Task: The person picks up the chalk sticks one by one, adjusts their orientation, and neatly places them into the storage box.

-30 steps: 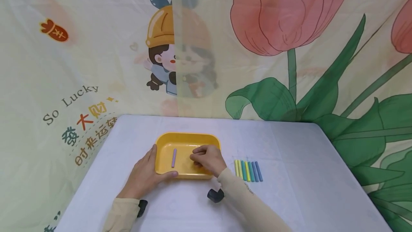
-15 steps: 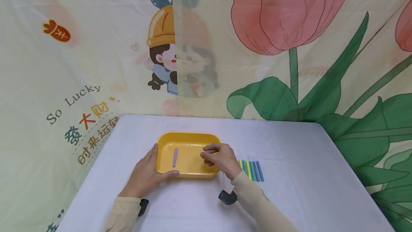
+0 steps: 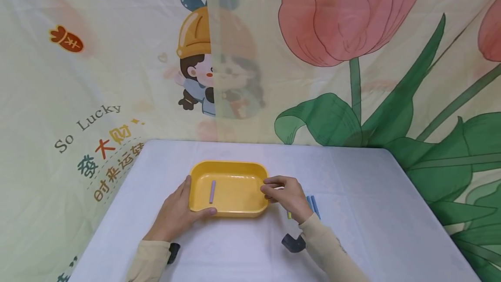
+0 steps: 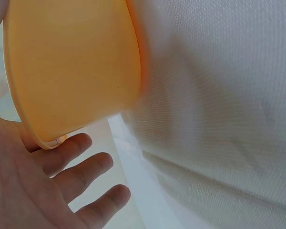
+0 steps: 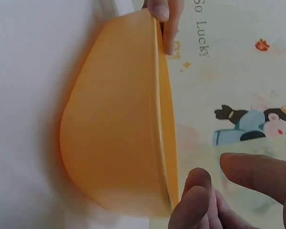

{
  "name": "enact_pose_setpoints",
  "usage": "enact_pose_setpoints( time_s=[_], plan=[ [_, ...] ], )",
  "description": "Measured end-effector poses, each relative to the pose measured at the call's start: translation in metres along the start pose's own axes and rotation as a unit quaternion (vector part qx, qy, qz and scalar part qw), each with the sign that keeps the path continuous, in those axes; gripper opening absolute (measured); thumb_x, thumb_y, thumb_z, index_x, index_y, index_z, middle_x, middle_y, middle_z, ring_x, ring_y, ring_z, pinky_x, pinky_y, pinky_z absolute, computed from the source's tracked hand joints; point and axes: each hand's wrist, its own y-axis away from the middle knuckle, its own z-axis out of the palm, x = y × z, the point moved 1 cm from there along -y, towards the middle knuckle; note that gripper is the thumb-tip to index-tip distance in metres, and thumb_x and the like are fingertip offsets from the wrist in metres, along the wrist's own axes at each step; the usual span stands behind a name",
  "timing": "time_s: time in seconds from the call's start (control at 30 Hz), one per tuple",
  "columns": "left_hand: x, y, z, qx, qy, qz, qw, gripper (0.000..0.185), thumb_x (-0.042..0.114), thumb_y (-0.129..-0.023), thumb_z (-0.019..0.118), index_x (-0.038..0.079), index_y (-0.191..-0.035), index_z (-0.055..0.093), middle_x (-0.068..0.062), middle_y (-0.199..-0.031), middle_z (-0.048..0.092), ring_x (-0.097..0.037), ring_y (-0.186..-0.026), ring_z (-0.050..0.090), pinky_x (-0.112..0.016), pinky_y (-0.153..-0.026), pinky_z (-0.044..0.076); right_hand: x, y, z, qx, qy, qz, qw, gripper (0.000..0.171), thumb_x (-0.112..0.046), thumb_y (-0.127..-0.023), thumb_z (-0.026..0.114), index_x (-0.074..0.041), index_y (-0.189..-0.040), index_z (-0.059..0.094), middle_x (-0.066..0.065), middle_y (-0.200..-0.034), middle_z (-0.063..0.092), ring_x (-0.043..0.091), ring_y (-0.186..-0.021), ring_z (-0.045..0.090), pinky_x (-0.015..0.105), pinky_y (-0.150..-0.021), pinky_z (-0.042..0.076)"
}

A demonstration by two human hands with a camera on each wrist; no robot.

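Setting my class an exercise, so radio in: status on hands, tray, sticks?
Left hand against yellow tray. Right hand at tray's right side, holding nothing visible. Purple stick in tray. Right hand partly blocks head view of other sticks.

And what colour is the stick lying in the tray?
Light purple; the stick shows best in the head view.

White-covered table (image 3: 372, 212); yellow tray (image 3: 235, 193) on it; coloured sticks (image 3: 315, 207) to tray's right, partly hidden.
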Motion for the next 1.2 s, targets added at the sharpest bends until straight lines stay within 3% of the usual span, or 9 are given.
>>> enact_pose_setpoints(
  time_s=[0.2, 0.53, 1.0, 1.2],
  plan=[
    [-0.001, 0.001, 0.000, 0.007, -0.002, 0.011, 0.9999, 0.138, 0.080, -0.071, 0.072, -0.003, -0.161, 0.007, -0.027, -0.161, 0.027, -0.047, -0.140, 0.038, -0.059, -0.113, 0.035, 0.003, -0.001, -0.031, 0.038, 0.020, 0.026, 0.999, 0.038, -0.026, -0.089, 0.079, -0.005, -0.120, 0.072, 0.008, -0.101, 0.070, 0.029, -0.089, 0.071, 0.033, -0.074, 0.062],
    [-0.001, 0.002, 0.001, 0.014, -0.002, 0.021, 0.9997, 0.137, 0.077, -0.072, 0.073, -0.004, -0.160, 0.008, -0.028, -0.161, 0.026, -0.047, -0.141, 0.036, -0.059, -0.114, 0.035, 0.022, 0.004, -0.085, 0.069, 0.036, 0.032, 0.996, 0.045, -0.031, -0.094, 0.073, -0.001, -0.128, 0.066, 0.013, -0.112, 0.070, 0.033, -0.098, 0.069, 0.046, -0.089, 0.058],
    [-0.001, 0.002, 0.001, 0.009, -0.003, 0.012, 0.9999, 0.137, 0.078, -0.073, 0.073, -0.004, -0.160, 0.007, -0.029, -0.161, 0.026, -0.049, -0.140, 0.037, -0.060, -0.113, 0.035, 0.082, 0.009, -0.105, 0.111, 0.121, 0.079, 0.983, 0.040, -0.024, -0.092, 0.073, 0.000, -0.123, 0.069, 0.012, -0.106, 0.069, 0.021, -0.087, 0.063, 0.029, -0.070, 0.056],
    [-0.001, 0.002, 0.001, 0.009, 0.001, 0.014, 0.9999, 0.137, 0.077, -0.073, 0.073, -0.005, -0.160, 0.008, -0.029, -0.160, 0.027, -0.049, -0.140, 0.038, -0.060, -0.113, 0.036, 0.092, 0.014, -0.110, 0.104, 0.178, 0.072, 0.976, 0.038, -0.026, -0.091, 0.073, 0.003, -0.116, 0.071, 0.013, -0.103, 0.071, 0.022, -0.090, 0.063, 0.034, -0.072, 0.055]
  ],
)
